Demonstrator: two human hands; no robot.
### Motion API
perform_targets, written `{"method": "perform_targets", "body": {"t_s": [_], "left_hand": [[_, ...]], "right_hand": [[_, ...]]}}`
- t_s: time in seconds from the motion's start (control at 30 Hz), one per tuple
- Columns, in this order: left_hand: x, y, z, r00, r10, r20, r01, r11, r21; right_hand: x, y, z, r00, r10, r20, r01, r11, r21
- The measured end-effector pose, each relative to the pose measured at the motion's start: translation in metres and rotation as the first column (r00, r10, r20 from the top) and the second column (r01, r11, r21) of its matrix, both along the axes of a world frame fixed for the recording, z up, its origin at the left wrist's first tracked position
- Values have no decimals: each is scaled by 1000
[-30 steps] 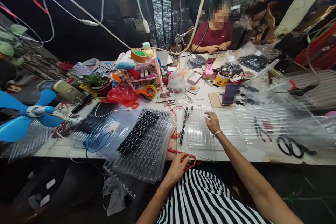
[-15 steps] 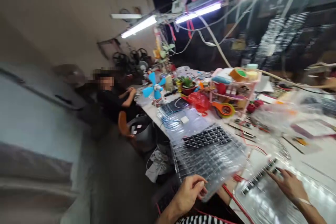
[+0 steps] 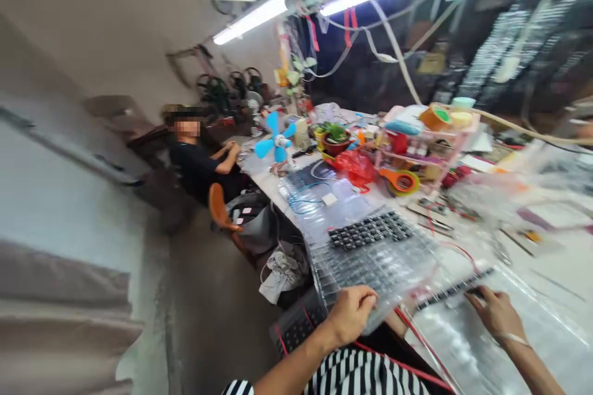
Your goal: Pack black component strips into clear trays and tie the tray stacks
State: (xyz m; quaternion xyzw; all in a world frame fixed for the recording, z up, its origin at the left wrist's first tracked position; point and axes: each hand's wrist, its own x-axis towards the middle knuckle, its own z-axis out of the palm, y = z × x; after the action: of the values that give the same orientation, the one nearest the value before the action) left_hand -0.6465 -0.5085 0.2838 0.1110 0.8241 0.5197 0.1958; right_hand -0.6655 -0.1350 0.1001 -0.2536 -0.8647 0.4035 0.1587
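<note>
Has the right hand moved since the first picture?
Yes, the right hand went left, closer to the tray pile; its fingers are now at the black strip.

The left hand (image 3: 351, 316) has its back turned up, the fingers curled over and bent in close to the thumb; whether they pinch shut cannot be told. Its bare forearm (image 3: 299, 363) slants up and to the right from the bottom edge, the wrist (image 3: 328, 334) nearly in line with it. The right hand (image 3: 499, 316), well apart from the left, points up and leftward, fingers together and slightly bent, their tips too blurred to judge the grip. Its forearm (image 3: 535, 370) enters from the lower right.
</note>
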Motion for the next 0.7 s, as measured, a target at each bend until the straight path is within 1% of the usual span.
{"method": "perform_targets", "body": {"t_s": [0.03,0.07,0.1,0.17,0.2,0.23,0.27,0.3,0.33,0.4,0.47,0.57,0.63,0.7], "left_hand": [[-2,4,-1,996,-26,-81,23,999,-36],[-5,7,-3,986,-49,-159,39,997,-67],[-8,11,-8,969,-71,-237,49,994,-100],[-15,19,-21,912,-122,-391,52,981,-185],[-18,22,-29,875,-155,-459,49,971,-235],[-20,24,-36,836,-189,-516,42,958,-283],[-21,26,-43,801,-224,-555,36,944,-328],[-22,27,-47,774,-256,-579,30,928,-370],[-23,29,-50,756,-285,-590,27,913,-406],[-24,31,-52,745,-327,-581,27,885,-464],[-26,34,-51,760,-352,-546,41,865,-501],[-28,35,-48,807,-354,-473,77,857,-509],[-29,35,-47,834,-343,-432,101,865,-491],[-30,33,-46,852,-329,-407,115,876,-468]], "right_hand": [[1,-4,9,1000,1,31,-3,999,52],[1,-6,18,999,-13,52,9,997,74],[-1,-7,27,996,-71,58,66,994,83],[-7,-7,47,975,-220,26,219,974,60],[-11,-8,58,962,-272,1,272,962,25],[-15,-13,69,955,-295,-32,295,956,-8],[-20,-20,81,955,-285,-82,283,958,-33],[-25,-30,92,960,-247,-134,243,969,-46],[-31,-44,102,965,-184,-184,178,983,-51],[-44,-76,117,967,-39,-253,31,999,-33],[-56,-109,122,957,77,-281,-78,997,8],[-69,-152,117,946,188,-264,-169,981,94],[-75,-170,111,945,233,-231,-200,967,158],[-81,-182,106,953,241,-185,-195,953,233]]}}
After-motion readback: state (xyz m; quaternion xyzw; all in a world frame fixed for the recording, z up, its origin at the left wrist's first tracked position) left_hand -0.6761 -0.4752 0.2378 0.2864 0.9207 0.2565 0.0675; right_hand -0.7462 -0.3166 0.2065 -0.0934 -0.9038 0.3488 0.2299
